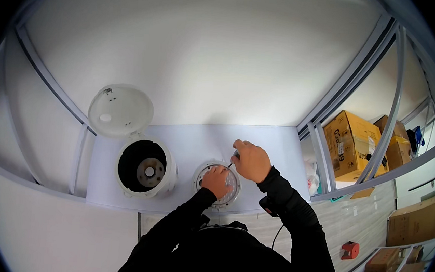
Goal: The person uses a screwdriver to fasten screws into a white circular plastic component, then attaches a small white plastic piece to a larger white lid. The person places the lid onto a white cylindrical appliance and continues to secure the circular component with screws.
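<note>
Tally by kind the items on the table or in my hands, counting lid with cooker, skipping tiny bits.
White cooker with open lid: 1
Round part under left hand: 1
Screwdriver-like tool in right hand: 1
Total: 3

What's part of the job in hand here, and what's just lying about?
In the job:
- round part, under the left hand
- thin tool, in the right hand
- white cooker, lid open; probably, as it shares the table

Lying about:
- yellow box
- brown box
- red object on the floor
</note>
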`<state>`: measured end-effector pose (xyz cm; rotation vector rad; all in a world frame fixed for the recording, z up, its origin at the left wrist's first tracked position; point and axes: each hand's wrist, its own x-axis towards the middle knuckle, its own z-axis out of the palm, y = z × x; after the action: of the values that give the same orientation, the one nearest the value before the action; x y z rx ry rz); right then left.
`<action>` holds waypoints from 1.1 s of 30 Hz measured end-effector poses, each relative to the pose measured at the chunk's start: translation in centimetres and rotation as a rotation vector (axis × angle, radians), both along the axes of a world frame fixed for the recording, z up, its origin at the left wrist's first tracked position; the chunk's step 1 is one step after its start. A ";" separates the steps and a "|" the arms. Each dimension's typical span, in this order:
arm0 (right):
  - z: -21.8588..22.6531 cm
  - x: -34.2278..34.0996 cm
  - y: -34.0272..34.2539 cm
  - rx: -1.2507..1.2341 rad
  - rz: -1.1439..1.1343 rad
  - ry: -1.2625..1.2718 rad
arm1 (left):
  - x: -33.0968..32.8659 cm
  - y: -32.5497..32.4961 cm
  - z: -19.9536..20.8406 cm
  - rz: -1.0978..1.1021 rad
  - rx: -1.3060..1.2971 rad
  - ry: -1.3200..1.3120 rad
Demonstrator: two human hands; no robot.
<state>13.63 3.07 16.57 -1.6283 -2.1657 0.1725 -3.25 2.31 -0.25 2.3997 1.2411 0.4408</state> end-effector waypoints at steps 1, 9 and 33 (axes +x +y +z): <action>0.1 0.1 -0.1 0.008 -0.011 0.041 | -0.1 0.0 -0.3 -0.003 0.018 -0.016; 2.3 0.9 -2.8 0.072 -0.128 0.340 | -2.7 -0.2 -0.2 0.281 0.218 -0.084; -1.3 3.8 -6.8 -0.032 -0.023 0.622 | -4.4 1.4 -1.5 0.389 0.294 -0.120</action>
<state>17.39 -3.76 15.24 -1.3745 -1.6701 0.6194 -7.67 3.74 -1.80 2.3108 1.6918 0.9266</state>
